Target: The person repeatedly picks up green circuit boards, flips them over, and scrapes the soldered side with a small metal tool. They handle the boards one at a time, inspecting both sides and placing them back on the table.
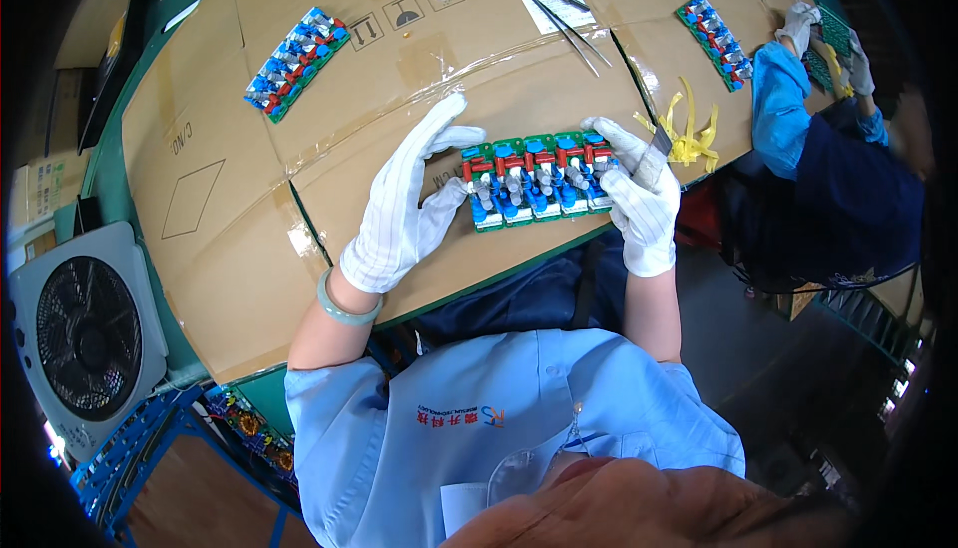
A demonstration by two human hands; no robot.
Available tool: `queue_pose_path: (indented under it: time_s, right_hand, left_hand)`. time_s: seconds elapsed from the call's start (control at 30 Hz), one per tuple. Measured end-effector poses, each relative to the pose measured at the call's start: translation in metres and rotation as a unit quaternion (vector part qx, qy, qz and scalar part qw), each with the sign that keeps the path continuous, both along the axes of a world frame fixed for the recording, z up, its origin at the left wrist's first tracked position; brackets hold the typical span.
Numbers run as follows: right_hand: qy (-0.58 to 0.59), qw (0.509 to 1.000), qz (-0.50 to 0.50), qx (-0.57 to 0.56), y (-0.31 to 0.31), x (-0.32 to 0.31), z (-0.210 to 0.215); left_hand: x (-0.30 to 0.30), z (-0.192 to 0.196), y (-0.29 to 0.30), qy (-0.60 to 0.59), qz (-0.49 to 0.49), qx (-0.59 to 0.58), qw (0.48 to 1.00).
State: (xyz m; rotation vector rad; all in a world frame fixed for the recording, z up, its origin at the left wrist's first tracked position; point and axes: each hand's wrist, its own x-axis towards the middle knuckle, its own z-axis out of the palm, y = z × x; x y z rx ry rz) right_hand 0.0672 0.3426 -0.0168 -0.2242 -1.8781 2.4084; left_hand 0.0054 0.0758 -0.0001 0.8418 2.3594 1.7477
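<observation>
A green circuit board (539, 181) with rows of blue, red and grey components is held level above the cardboard near the table's front edge. My white-gloved left hand (404, 199) has its thumb and a finger at the board's left end, with the index finger stretched out beyond the far corner. At the opposite end, my gloved right hand (644, 194) grips the board between thumb and fingers. The fingertips beneath the board are hidden.
Similar boards lie far left (296, 64) and far right (716, 42). Tweezers (567, 31) rest on a paper slip, near yellow strips (689, 134). A fan (90, 333) stands at left. A co-worker's gloved hand (801, 26) is at the right beside another green board.
</observation>
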Motion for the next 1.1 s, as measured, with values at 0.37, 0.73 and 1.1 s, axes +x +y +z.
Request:
queue_pose_path:
  time_s: [0.37, 0.73, 1.1]
  right_hand:
    - [0.006, 1.000, 0.006, -0.028, 0.002, 0.000, -0.004]
    - [-0.016, 0.999, 0.038, 0.001, 0.006, -0.001, 0.006]
    - [-0.016, 0.999, 0.013, -0.026, 0.003, -0.001, -0.001]
  left_hand:
    - [-0.001, -0.001, 0.005, 0.021, 0.027, -0.011, 0.999]
    - [-0.003, 0.002, 0.007, 0.014, 0.026, -0.076, 0.997]
    - [-0.003, 0.002, 0.005, 0.016, 0.030, -0.048, 0.998]
